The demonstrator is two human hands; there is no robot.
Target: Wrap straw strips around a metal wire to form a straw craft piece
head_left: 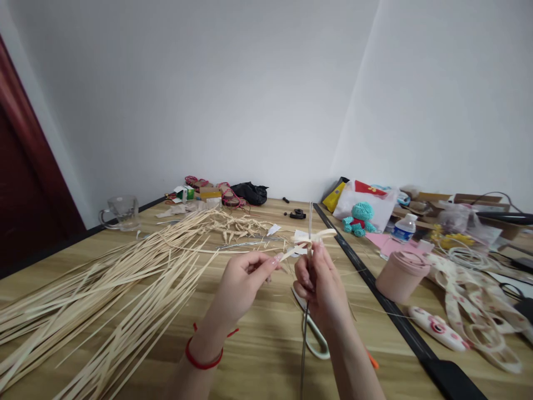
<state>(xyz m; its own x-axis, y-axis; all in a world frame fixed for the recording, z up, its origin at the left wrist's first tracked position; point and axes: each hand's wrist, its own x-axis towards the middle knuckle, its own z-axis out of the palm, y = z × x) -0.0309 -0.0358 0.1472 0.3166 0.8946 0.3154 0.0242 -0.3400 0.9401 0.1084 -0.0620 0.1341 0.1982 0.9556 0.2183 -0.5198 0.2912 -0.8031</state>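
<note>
My right hand [320, 286] grips a thin metal rod [310, 222] that stands upright, with pale straw strips [313, 238] folded into loops around it just above my fingers. My left hand [244, 280] pinches the loose end of one strip [287, 255] and holds it out to the left of the rod. A red cord sits on my left wrist. Under my right hand lie scissors [315, 333] with pale handles on the wooden table [258, 355].
A large spread of long straw strips [108, 294] covers the table's left side. A glass cup [122, 211] stands at the far left. To the right are a pink cup [401, 274], a water bottle [403, 227], a teal crochet toy [360, 216], patterned ribbon [470, 311] and bags.
</note>
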